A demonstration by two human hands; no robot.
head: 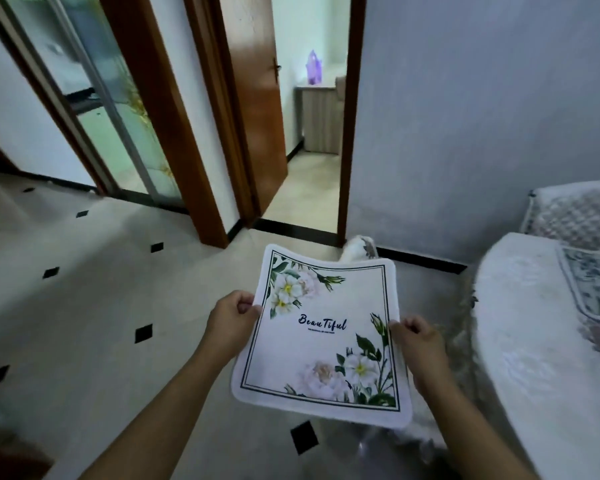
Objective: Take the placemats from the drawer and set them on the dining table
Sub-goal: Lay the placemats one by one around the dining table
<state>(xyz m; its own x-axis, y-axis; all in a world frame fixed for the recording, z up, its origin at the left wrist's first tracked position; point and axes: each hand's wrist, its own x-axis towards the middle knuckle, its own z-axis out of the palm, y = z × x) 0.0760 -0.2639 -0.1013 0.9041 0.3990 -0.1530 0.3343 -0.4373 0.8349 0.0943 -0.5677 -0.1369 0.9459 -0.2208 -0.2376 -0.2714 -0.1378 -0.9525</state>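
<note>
Both hands pinch one flowery placemat (321,336) mid-frame: left hand (231,322) on its left edge, right hand (420,344) on its right. The table (520,323) at right is cut off.

Single head view: looks forward-down from above, near both forearms, across tiled floor (94,282) toward doorways.

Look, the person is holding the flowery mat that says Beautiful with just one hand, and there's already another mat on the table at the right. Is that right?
Not quite. Both hands hold the flowery mat: the left hand pinches its left edge and the right hand its right edge, as the head view shows. The other mat does lie on the table at the right.
</note>
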